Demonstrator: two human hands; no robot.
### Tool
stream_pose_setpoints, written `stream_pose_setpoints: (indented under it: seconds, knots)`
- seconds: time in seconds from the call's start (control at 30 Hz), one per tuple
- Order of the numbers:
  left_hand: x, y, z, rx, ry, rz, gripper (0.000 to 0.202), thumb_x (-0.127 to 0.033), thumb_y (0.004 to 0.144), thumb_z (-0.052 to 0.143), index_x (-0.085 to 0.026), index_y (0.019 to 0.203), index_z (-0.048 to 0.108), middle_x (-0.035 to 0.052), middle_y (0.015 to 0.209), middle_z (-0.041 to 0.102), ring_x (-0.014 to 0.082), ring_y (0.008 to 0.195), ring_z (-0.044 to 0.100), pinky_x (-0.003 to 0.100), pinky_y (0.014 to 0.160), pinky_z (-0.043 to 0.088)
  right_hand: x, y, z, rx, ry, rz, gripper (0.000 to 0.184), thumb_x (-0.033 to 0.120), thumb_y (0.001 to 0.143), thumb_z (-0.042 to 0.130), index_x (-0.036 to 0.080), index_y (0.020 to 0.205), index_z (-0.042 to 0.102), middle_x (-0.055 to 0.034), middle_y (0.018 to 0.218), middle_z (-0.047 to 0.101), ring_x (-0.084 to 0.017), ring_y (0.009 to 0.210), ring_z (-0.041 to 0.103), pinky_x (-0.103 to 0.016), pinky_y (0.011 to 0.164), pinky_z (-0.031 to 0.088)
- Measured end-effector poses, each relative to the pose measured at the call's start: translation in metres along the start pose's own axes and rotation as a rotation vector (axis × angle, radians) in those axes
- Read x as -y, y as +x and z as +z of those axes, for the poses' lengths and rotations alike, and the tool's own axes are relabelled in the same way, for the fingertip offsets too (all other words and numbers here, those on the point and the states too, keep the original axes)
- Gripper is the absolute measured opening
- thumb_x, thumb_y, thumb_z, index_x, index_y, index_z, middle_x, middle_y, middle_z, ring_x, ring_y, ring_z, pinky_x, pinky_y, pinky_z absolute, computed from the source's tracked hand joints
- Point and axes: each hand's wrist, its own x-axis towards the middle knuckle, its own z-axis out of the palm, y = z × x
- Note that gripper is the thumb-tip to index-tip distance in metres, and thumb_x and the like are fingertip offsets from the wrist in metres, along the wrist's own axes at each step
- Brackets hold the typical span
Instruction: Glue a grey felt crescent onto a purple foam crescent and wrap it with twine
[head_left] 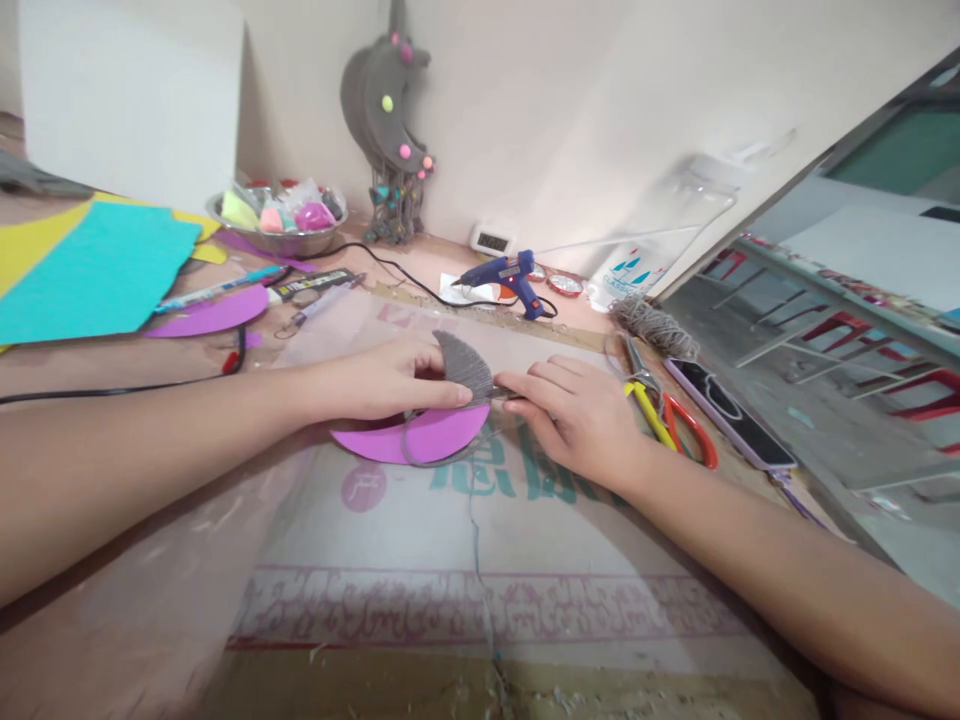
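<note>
A purple crescent cutout (442, 436), partly wrapped in grey yarn (465, 368), is held just above the plastic-covered table. My left hand (390, 380) grips it from the left, thumb pressed on the edge of the wrapped part and fingers behind. The lower half of the crescent is bare purple. At the end of the wrapping, my right hand (570, 405) pinches the grey strand between thumb and forefinger. A loop of yarn hangs below the crescent, and a thin strand runs down across the plastic sheet (360, 540).
A blue glue gun (506, 275) stands behind my hands. On the right are a yarn bundle (652, 325), scissors (641, 370), orange-and-yellow-handled pliers (682, 425) and a phone (731, 415). Foam sheets (97, 270) and a metal bowl (292, 240) lie left; a moon ornament (375, 110) hangs behind.
</note>
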Motion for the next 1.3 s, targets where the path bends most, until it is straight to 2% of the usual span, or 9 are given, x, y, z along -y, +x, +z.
stream_pose_setpoints:
  seconds: [0.5, 0.7, 0.97, 1.13, 1.3]
  knots:
    - [-0.0019, -0.0006, 0.0004, -0.039, 0.043, -0.006, 0.028, -0.036, 0.084, 0.051, -0.016, 0.095, 0.067, 0.0018, 0.096, 0.070, 0.0158, 0.086, 0.061, 0.025, 0.078, 0.044, 0.0016, 0.0017, 0.0005, 0.000, 0.007, 0.007, 0.025, 0.026, 0.091, 0.044, 0.013, 0.103, 0.062, -0.0059, 0.077, 0.063, -0.016, 0.068, 0.052, -0.029, 0.061, 0.039]
    - [-0.0011, 0.0006, 0.0012, -0.037, 0.029, 0.011, 0.027, -0.033, 0.085, 0.050, -0.016, 0.096, 0.067, 0.0014, 0.097, 0.070, 0.0149, 0.085, 0.061, 0.024, 0.076, 0.044, 0.0032, 0.0013, -0.0003, -0.021, 0.043, 0.074, 0.027, 0.028, 0.091, 0.045, 0.012, 0.106, 0.061, -0.0059, 0.076, 0.062, -0.016, 0.067, 0.052, -0.028, 0.063, 0.040]
    - [-0.0024, -0.0006, 0.0025, -0.047, 0.027, 0.030, 0.026, -0.032, 0.085, 0.050, -0.016, 0.097, 0.067, 0.0012, 0.096, 0.070, 0.0146, 0.084, 0.061, 0.025, 0.077, 0.044, 0.0034, 0.0009, 0.0018, -0.020, 0.008, 0.012, 0.027, 0.027, 0.091, 0.044, 0.012, 0.106, 0.060, -0.0071, 0.078, 0.062, -0.017, 0.069, 0.053, -0.029, 0.061, 0.040]
    - [-0.0012, -0.0003, 0.0025, -0.047, 0.043, 0.029, 0.024, -0.032, 0.084, 0.051, -0.017, 0.093, 0.068, 0.0002, 0.092, 0.070, 0.0130, 0.078, 0.060, 0.023, 0.072, 0.044, 0.0037, 0.0009, 0.0012, -0.002, -0.020, -0.001, 0.026, 0.026, 0.091, 0.045, 0.012, 0.104, 0.061, -0.0069, 0.077, 0.062, -0.017, 0.067, 0.051, -0.030, 0.061, 0.039]
    - [-0.0010, -0.0002, 0.0020, -0.041, 0.039, 0.021, 0.024, -0.032, 0.085, 0.051, -0.016, 0.094, 0.067, 0.0010, 0.094, 0.070, 0.0136, 0.081, 0.060, 0.023, 0.074, 0.044, 0.0034, 0.0016, 0.0012, -0.009, 0.000, -0.001, 0.025, 0.025, 0.090, 0.046, 0.011, 0.103, 0.062, -0.0066, 0.077, 0.063, -0.016, 0.068, 0.051, -0.029, 0.061, 0.039]
